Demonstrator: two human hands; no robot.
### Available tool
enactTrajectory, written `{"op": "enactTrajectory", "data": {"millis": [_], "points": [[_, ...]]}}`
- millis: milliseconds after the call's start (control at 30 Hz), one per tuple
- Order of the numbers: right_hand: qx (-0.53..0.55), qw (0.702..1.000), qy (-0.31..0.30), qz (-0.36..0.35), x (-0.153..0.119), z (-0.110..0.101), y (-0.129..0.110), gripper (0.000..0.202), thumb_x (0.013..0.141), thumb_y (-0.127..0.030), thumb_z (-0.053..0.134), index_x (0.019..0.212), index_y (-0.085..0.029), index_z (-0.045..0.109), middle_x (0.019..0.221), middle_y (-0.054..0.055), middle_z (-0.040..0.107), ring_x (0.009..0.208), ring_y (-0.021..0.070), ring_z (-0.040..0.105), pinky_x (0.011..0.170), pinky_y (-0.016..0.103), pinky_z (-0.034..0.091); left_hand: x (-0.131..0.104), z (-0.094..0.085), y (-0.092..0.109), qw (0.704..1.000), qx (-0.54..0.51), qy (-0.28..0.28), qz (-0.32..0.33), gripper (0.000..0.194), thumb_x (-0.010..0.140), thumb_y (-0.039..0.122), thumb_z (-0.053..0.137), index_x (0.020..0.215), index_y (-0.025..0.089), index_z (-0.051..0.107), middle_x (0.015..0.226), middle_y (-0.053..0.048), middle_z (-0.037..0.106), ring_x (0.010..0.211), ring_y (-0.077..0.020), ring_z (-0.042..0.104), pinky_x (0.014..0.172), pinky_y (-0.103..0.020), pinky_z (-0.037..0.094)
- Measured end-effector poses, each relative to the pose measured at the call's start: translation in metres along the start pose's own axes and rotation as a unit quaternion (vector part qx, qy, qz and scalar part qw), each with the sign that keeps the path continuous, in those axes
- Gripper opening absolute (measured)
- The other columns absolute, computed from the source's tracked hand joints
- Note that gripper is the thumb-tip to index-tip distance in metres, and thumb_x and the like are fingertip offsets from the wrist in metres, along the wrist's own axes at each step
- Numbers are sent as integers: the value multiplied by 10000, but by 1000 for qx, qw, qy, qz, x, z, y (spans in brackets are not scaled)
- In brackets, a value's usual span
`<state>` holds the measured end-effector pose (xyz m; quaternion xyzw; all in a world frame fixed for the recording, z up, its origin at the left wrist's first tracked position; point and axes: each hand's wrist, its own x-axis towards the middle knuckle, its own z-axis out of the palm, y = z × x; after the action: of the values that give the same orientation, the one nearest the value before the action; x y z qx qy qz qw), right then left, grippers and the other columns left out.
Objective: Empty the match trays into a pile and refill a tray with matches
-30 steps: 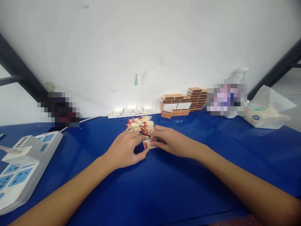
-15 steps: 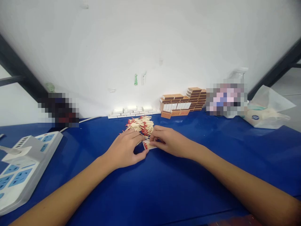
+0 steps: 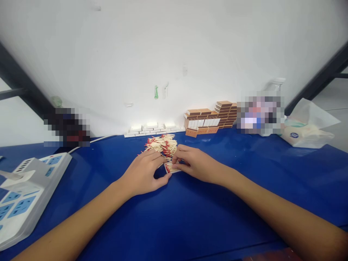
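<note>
While half-open left hand (image 3: 145, 172) touches tray (image 3: 174, 172), right hand (image 3: 197, 165), fingers narrowed, touches matches (image 3: 169, 167) inside, grip unclear

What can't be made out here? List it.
Head view, throughout:
Small white rectangular tray: right part, hidden by the right hand.
Red-tipped wooden match pile: near-left part, covered by the left hand.
White-and-blue plastic power strip: cut off by the left picture edge.
Front-row orange cardboard boxes: lettering too small.
</note>
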<state>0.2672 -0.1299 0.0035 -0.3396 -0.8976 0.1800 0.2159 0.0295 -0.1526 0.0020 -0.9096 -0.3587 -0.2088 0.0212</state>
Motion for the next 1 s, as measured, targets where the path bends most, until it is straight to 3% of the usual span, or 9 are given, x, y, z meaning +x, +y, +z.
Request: {"op": "enactTrajectory", "data": {"millis": [433,567,733,900,1000], "points": [[-16,1000,17,-12,0,-3,1,81,985,-199,635,931,-188,694,959,32,617,784,129,566,687,262,419,0,0,1,1000,3,0,3,220,928,367,623,1013,179,698,897,-68,689,844,-231,620,820,-398,524],[-73,995,64,36,3,-11,5,116,988,-241,633,900,-192,692,901,30,620,776,142,571,680,271,408,0,-1,0,1000,-2,10,12,222,930,372,626,1011,180,702,870,-63,686,818,-222,617,810,-396,529],[-170,976,69,113,3,-16,19,108,979,-282,643,924,-204,693,933,51,646,774,172,597,666,292,396,-1,-3,1,995,-16,88,38,224,919,358,642,1031,172,696,841,-56,685,792,-209,627,805,-383,520],[-188,972,20,137,1,-14,23,124,980,-321,653,932,-210,681,965,55,643,787,179,606,654,293,390,0,-2,2,999,-28,16,30,208,919,378,640,967,182,690,824,-40,674,779,-203,611,767,-369,505],[-187,972,16,144,2,-14,22,133,997,-309,624,930,-206,675,961,55,639,785,177,606,660,294,390,0,-3,4,998,-56,4,10,208,907,391,660,941,187,681,801,-30,658,771,-197,602,738,-352,492]]}}
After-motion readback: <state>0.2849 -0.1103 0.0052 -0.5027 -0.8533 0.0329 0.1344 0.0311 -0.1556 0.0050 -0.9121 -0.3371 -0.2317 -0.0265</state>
